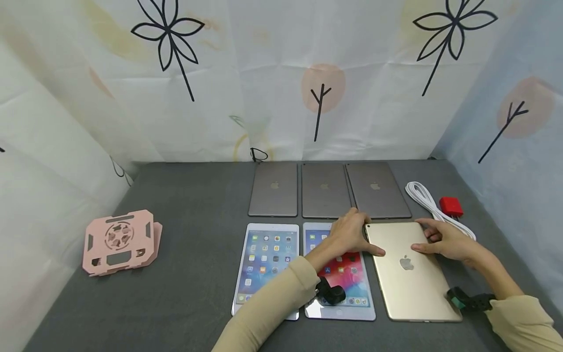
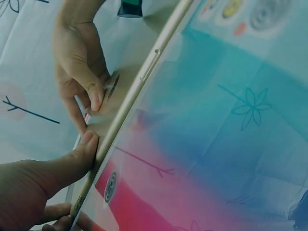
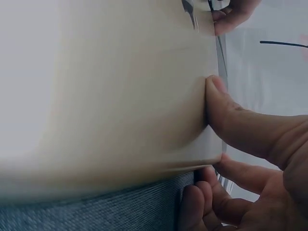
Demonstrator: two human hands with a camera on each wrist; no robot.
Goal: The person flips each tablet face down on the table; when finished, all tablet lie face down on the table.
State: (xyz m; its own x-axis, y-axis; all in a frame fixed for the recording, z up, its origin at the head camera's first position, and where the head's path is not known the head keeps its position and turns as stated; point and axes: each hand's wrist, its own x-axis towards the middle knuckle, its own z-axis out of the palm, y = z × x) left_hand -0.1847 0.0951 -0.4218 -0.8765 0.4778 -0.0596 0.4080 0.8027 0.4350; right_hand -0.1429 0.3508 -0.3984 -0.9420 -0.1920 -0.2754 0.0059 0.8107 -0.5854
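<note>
The gold tablet (image 1: 406,288) lies back up at the right end of the near row, between the two hands, most of its length reaching from them toward the person. Its long axis runs near to far, the far end set a little to the left in the head view. Neither hand is nearer, since both touch it: the left hand (image 1: 347,232) grips it by the far left corner, and the right hand (image 1: 444,239) grips the right side close to the far right corner, thumb on the back and fingers curled beneath. In the right wrist view those fingers sit under the corner, so it seems held just off the table (image 1: 198,274), which is grey and lightly textured; whether the near end touches the surface I cannot tell. Just left of it lies the right white tablet (image 1: 352,281), lit screen up, and beside that the left white tablet (image 1: 264,254), also lit; the left arm (image 1: 274,308) passes over both. Well apart on the left is a pink stand (image 1: 136,234) with cut-outs. To the far right, past the right hand, lie a white cable (image 1: 424,196) and a red adapter (image 1: 451,207). Beyond the near row, three grey tablets (image 1: 272,190) lie backs up, side by side along the far edge, with a pale printed curtain (image 1: 281,93) behind them and on both sides.
</note>
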